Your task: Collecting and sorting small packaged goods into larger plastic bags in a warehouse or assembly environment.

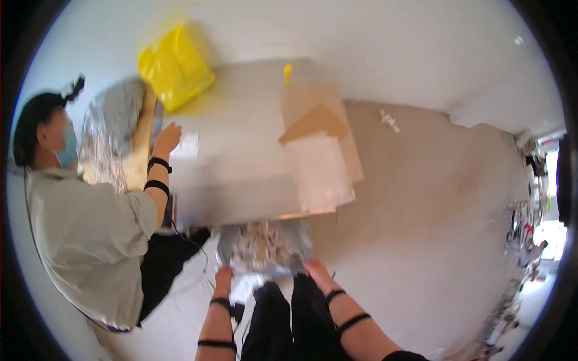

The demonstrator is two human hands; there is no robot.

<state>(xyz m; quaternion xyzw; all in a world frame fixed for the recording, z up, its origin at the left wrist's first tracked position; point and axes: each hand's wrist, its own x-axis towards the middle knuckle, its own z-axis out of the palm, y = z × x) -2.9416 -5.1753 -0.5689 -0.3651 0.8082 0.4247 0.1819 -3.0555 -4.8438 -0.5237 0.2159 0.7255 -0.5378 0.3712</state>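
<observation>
Below the table's near edge, in front of my legs, is a grey plastic bag (305, 234) spread wide at the top. Many small whitish and tan pieces (262, 243) lie inside it; their kind is too blurred to tell. At the bag's near left corner my left hand (224, 278) is closed on its rim. On the opposite near corner my right hand (316, 271) grips the rim too. Black straps circle both my forearms.
A grey table (241, 174) bears brown cardboard (316, 102), white sheets (322, 168) and a small white paper (185, 145). Beyond its far left corner is a yellow bag (174, 69). A masked co-worker (90, 210) stands left, one hand over the table, beside a filled grey sack (114, 114).
</observation>
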